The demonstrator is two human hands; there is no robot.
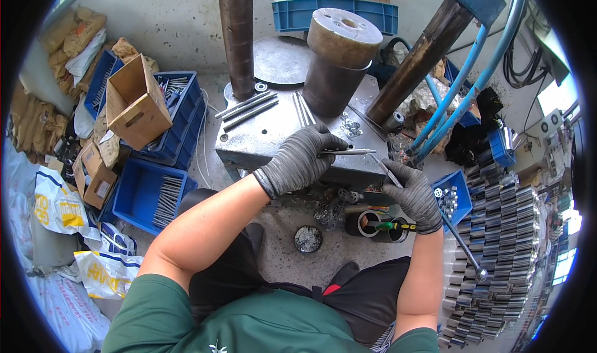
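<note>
My left hand (pixel 297 160), in a grey knit glove, is closed around a thin metal rod (pixel 354 151) that points right above the press table's front edge. My right hand (pixel 413 194), gloved alike, grips a slim metal piece (pixel 385 169); its tip meets or nearly meets the rod's right end. Whether that piece is a tool or another rod is unclear. Several longer rods (pixel 249 112) lie at the left of the steel press table (pixel 283 143), with more rods (pixel 303 109) behind my left hand. Small metal rings (pixel 351 128) are scattered to their right.
A heavy steel cylinder (pixel 341 73) stands between two press columns (pixel 237 36). Blue bins (pixel 138 194) with rods are at left, beside a wooden box (pixel 138 107). A ball-ended lever (pixel 463 244) slants past my right wrist. Stacked metal tubes (pixel 497 247) fill the right side.
</note>
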